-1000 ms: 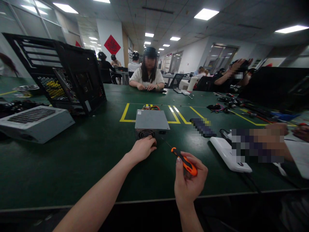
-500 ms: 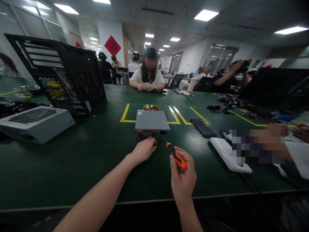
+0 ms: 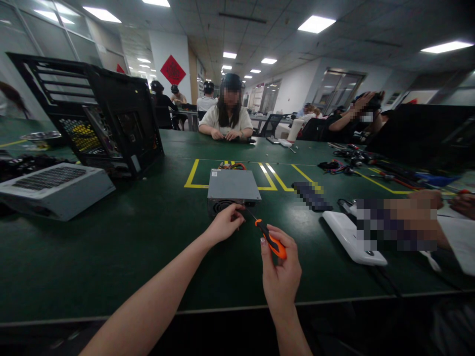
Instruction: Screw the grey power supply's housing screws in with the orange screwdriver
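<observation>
A grey metal power supply (image 3: 233, 183) lies on the green table, its fan and socket side facing me. My left hand (image 3: 225, 221) is at that side, its fingers bent and drawn together near the socket, beside the screwdriver's tip. Whatever may be between those fingertips is too small to make out. In my right hand (image 3: 284, 257) is an orange and black screwdriver (image 3: 273, 241), gripped by the handle. Its thin shaft slants up and left toward the power supply; whether the tip touches it I cannot tell.
At the left stand a black computer case (image 3: 122, 123) and a second power supply (image 3: 59, 190). To the right lie a blurred dark object (image 3: 311, 196), a white device (image 3: 352, 237) and cables (image 3: 352, 155). A person (image 3: 230, 113) sits across the table (image 3: 156, 237).
The fingers of my left hand have shifted up and right, toward the screwdriver's tip at the power supply. My right hand and the screwdriver have hardly moved.
</observation>
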